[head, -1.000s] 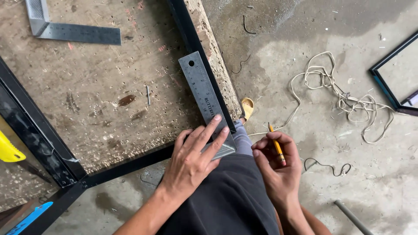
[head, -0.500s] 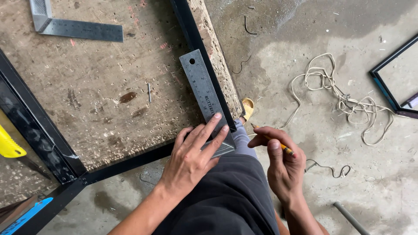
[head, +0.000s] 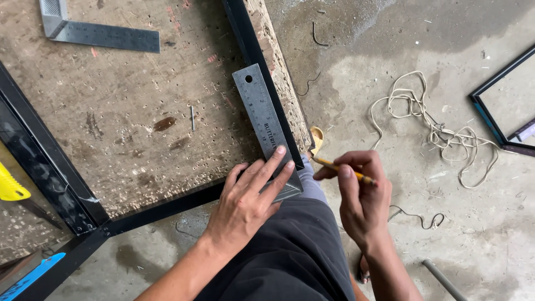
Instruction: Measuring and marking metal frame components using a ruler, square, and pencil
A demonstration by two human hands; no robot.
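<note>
1. Pinched between thumb and fingertips of the right hand point(head: 362, 203), a yellow pencil point(head: 343, 169) points its tip left toward the corner of the black metal frame point(head: 262, 67); the hand is closed on it in a writing grip and hangs just off the frame's outer edge, over the concrete floor point(head: 401, 56).
2. Left hand point(head: 248, 198) lies flat with fingers spread, grasping nothing, pressing down on the steel try square point(head: 262, 114) near its lower end, index finger along the blade.
3. That square lies on the worn wooden board point(head: 128, 128), its blade hard against the inner side of the frame's right rail and its stock at the corner where that rail meets the lower rail.
4. As I judge it, the step in hand is marking out at the frame corner: the square is set and held, the pencil is near but not yet touching metal.
5. Bringing the pencil tip to the square's edge would call for steady downward pressure from the left hand so the blade does not slide, and a light stroke tight along the steel.
6. Elsewhere: a second square point(head: 100, 30) lies at the board's top left, a tangle of pale cord point(head: 429, 128) on the floor to the right, another black frame point(head: 501, 106) at the far right edge.
</note>
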